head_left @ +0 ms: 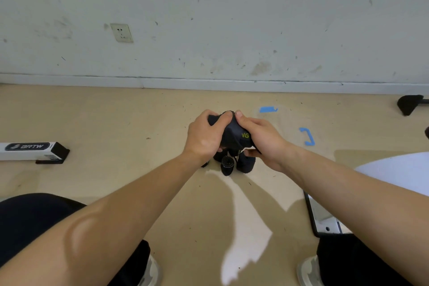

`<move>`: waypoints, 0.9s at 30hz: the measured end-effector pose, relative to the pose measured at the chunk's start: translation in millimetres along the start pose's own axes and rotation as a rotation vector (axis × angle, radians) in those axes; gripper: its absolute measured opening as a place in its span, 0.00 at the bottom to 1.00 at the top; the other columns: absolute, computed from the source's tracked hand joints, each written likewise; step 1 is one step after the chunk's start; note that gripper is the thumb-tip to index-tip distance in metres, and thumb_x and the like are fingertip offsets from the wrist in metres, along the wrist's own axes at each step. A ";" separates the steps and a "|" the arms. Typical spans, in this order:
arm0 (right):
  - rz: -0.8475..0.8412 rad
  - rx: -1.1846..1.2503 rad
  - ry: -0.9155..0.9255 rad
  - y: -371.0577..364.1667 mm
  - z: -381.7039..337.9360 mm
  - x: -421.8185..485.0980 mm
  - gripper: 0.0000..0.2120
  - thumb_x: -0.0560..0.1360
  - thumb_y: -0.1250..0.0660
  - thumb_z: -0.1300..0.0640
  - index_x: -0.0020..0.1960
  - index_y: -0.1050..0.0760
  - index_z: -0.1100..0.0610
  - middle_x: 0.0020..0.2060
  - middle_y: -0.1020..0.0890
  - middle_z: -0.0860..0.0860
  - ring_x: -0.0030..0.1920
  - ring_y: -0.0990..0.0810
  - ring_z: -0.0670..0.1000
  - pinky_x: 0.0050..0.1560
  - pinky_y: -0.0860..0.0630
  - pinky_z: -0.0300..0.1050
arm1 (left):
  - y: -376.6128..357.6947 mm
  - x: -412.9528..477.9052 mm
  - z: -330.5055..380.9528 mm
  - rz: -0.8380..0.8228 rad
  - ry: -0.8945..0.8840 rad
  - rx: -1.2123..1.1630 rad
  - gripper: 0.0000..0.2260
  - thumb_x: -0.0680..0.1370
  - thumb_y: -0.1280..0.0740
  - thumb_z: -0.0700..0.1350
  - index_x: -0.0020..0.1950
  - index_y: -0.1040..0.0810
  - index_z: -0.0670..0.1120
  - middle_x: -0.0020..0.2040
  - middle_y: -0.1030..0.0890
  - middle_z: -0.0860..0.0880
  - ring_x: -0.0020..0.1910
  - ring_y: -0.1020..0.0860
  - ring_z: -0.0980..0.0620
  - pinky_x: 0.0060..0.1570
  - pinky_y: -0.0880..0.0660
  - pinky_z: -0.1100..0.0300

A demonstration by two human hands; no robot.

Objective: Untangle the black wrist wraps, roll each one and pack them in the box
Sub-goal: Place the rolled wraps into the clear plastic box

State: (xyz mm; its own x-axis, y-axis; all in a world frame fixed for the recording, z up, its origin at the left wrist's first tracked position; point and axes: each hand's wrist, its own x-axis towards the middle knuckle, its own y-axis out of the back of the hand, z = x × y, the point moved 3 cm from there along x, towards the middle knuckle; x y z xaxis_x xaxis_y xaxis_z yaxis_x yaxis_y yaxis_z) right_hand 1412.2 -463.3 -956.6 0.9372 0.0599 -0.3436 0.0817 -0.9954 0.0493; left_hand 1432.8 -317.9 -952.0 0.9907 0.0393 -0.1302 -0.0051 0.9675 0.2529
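A bundle of black wrist wraps [233,133] with yellow-green lettering is held up over the beige floor at the centre. My left hand [204,137] grips its left side, thumb on top. My right hand [260,137] grips its right side, thumb tip meeting the left one at the top. Loose ends and a partly rolled black strap [226,165] hang beneath the hands, touching the floor. A long white and black box [32,151] marked BRTW lies on the floor at the far left, well apart from both hands.
A white wall with a socket [121,32] rises behind. Blue tape marks [307,136] are stuck on the floor to the right. A black object [408,103] sits at the far right edge. A metal plate [325,218] lies near my right knee.
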 end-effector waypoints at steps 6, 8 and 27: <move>-0.014 0.217 -0.104 -15.1 23.8 12.4 0.19 0.80 0.34 0.42 0.60 0.18 0.55 0.52 0.13 0.55 0.54 0.14 0.58 0.55 0.20 0.52 | -8.3 4.2 -33.0 0.080 0.090 -0.069 0.14 0.80 0.31 0.55 0.48 0.21 0.43 0.46 0.18 0.46 0.47 0.18 0.45 0.43 0.17 0.48; -0.009 0.239 -0.088 -16.3 31.8 18.8 0.17 0.80 0.33 0.45 0.57 0.18 0.58 0.49 0.13 0.57 0.50 0.13 0.59 0.50 0.16 0.52 | -11.5 4.4 -44.0 0.107 0.109 -0.090 0.19 0.75 0.33 0.59 0.49 0.20 0.42 0.47 0.18 0.45 0.46 0.19 0.46 0.42 0.20 0.50; 0.224 0.141 -0.542 -2.3 204.3 90.5 0.17 0.83 0.42 0.46 0.62 0.24 0.56 0.55 0.17 0.54 0.52 0.18 0.54 0.51 0.19 0.53 | -38.9 46.2 -226.7 -0.075 0.513 0.084 0.17 0.80 0.31 0.60 0.60 0.24 0.49 0.55 0.18 0.47 0.50 0.19 0.48 0.39 0.24 0.57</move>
State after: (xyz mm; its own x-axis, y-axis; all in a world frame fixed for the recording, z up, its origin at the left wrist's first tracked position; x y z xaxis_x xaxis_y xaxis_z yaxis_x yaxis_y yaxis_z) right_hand 1427.6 -470.7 -1179.5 0.6174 -0.1619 -0.7698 -0.1784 -0.9819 0.0635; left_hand 1447.9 -297.1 -1185.2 0.7938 0.1085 -0.5984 0.0952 0.9496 0.2985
